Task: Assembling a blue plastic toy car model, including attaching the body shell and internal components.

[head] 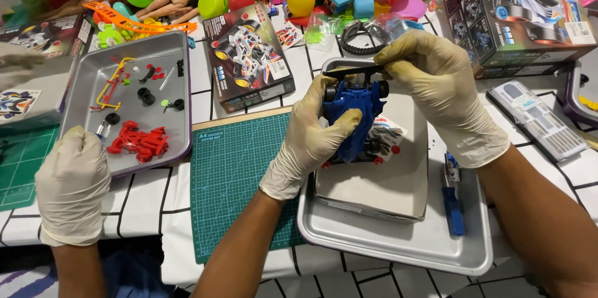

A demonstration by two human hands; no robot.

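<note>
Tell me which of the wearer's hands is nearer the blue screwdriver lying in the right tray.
Right. The right hand is above the blue screwdriver, its wrist close beside it. The left hand holds the blue toy car, further off across the white box.

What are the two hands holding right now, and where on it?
The left hand grips the blue toy car body around its side. The right hand pinches a thin black strip at its right end, over the car's top.

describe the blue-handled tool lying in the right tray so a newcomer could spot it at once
Start at the silver tray under the person's hands. Along its right side, beside the grey box, lies the blue-handled tool, pointing away from the person. It is the only loose item on the tray's bare metal.
</note>
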